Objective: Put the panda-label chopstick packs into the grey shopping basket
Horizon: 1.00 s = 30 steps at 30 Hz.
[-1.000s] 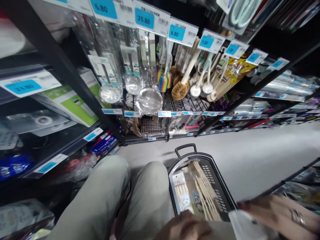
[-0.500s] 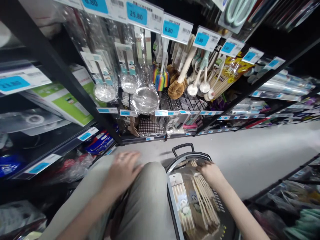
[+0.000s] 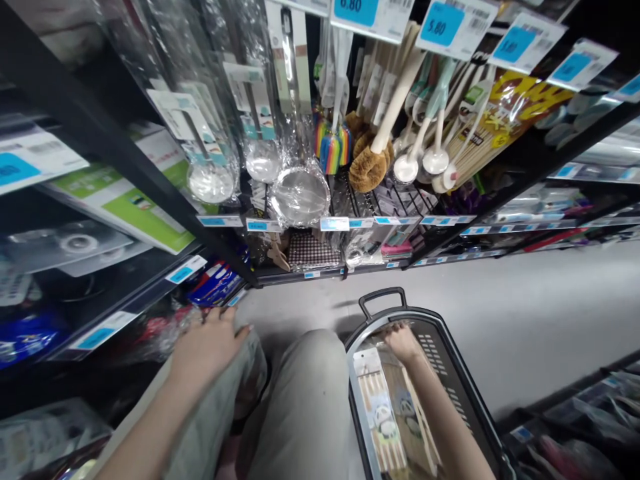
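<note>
My right hand (image 3: 403,343) is inside a dark shopping basket (image 3: 445,340), its fingers curled over the upper end of a clear pack of wooden chopsticks (image 3: 414,417). My forearm hides part of that pack. Beside it, to the left, lies another pack with a white header card and a panda print (image 3: 383,410). My left hand (image 3: 207,347) rests over my left leg with its fingers apart and nothing in them. A raised black handle (image 3: 383,291) stands at the basket's far end.
Ahead, a shelf rack holds wrapped ladles (image 3: 213,180), a strainer (image 3: 300,193), a brown pot brush (image 3: 370,167) and white spoons (image 3: 406,168). Price tags line its edges. A black shelf post (image 3: 165,173) stands at left. More shelving (image 3: 565,407) borders the aisle at lower right.
My left hand has moved left across my legs. My right hand has shifted slightly left and down within the basket, and the chopsticks there are more covered by my forearm. The view has come closer to the shelf.
</note>
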Motion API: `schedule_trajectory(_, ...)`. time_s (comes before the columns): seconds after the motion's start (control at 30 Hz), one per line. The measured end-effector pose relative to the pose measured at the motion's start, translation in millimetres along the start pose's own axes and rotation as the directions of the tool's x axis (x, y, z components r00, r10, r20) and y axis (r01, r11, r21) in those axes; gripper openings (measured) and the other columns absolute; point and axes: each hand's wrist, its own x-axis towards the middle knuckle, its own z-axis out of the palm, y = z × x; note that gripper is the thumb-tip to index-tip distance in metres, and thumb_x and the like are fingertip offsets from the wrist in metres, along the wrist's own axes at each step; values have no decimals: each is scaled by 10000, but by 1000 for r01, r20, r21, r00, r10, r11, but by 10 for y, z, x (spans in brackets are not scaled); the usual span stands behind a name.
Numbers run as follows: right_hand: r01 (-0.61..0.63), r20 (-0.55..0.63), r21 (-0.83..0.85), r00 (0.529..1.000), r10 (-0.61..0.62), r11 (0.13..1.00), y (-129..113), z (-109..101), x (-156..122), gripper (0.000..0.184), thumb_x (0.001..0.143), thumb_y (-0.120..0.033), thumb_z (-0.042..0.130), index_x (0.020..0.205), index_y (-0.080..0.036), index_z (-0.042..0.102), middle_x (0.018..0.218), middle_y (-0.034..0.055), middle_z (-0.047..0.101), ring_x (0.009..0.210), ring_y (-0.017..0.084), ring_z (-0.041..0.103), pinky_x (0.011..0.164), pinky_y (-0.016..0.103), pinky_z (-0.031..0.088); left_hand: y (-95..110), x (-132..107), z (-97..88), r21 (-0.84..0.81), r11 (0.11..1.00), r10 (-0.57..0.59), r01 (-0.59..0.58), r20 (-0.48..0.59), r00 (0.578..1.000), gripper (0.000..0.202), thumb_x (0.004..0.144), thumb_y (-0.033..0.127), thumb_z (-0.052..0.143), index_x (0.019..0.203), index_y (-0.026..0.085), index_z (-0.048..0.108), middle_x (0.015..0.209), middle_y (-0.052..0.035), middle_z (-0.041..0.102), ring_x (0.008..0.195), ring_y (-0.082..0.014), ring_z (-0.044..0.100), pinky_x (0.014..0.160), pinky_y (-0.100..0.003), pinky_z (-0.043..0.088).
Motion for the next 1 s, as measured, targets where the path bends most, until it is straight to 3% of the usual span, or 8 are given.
schedule_trajectory(0.23, -11, 1, -66, 1000, 11, 998, -54, 431, 143, 437, 830, -13, 372, 1204, -57, 595, 1186, 231, 615, 1153, 320, 537, 996, 485, 378, 38, 29, 37, 111, 994, 20, -16, -35, 999, 493, 954, 351, 307, 1261, 12, 490, 1205, -246, 509, 1144, -472, 436, 848, -530, 471)
schedule_trajectory(0.43, -196, -90, -61, 978, 190, 979, -149, 908, 76, 528, 867, -68, 299, 1369, 75, 382, 1438, 298, 362, 1382, 333, 302, 1160, 480, 176, 39, 58, 42, 155, 987, -27, 30, -24, 999, 504, 958, 362, 304, 1294, 34, 485, 1288, -238, 483, 1121, -465, 476, 841, -507, 476)
schedule_trajectory(0.5, -325, -171, 16, 931, 322, 946, -233, 998, 69, 589, 883, -183, 377, 1399, 92, 308, 1479, 324, 259, 1419, 372, 182, 1152, 525, 151, 51, 57, 33, 159, 987, -29, 32, -19, 999, 511, 957, 365, 299, 1295, 30, 486, 1298, -238, 483, 1100, -458, 493, 833, -504, 479)
schedule_trajectory(0.6, -560, -209, 250, 766, 608, 790, -392, 1056, 119, 924, 817, -420, 520, 1442, 112, 94, 1511, 354, 77, 1427, 414, 48, 1091, 600, 205, 67, 58, 36, 176, 984, -13, 20, -39, 999, 510, 952, 371, 323, 1278, 20, 497, 1268, -235, 509, 1071, -448, 508, 829, -497, 480)
schedule_trajectory(0.67, -607, -159, 412, 687, 709, 680, -458, 1069, 189, 1087, 747, -499, 570, 1437, 113, -6, 1506, 362, 68, 1427, 398, 75, 1080, 577, 237, 76, 62, 51, 199, 980, -17, 26, -48, 999, 498, 949, 373, 336, 1268, 31, 505, 1261, -224, 516, 1058, -441, 514, 823, -491, 481)
schedule_trajectory(0.87, -570, -4, 680, 627, 779, 462, -362, 1077, 384, 1203, 598, -388, 707, 1454, 7, -40, 1449, 322, 309, 1340, 354, 349, 1125, 520, 163, 113, 61, 35, 257, 966, -35, 39, -17, 999, 505, 958, 389, 306, 1284, 52, 494, 1248, -208, 517, 1031, -426, 532, 803, -469, 484)
schedule_trajectory(1.0, -586, 16, 690, 598, 801, 424, -323, 1102, 396, 1208, 576, -439, 721, 1464, -58, -4, 1403, 272, 415, 1286, 336, 430, 1121, 534, 144, 121, 64, 8, 288, 957, -48, 41, 14, 999, 526, 961, 391, 283, 1318, 52, 467, 1281, -203, 499, 1040, -436, 530, 808, -474, 478)
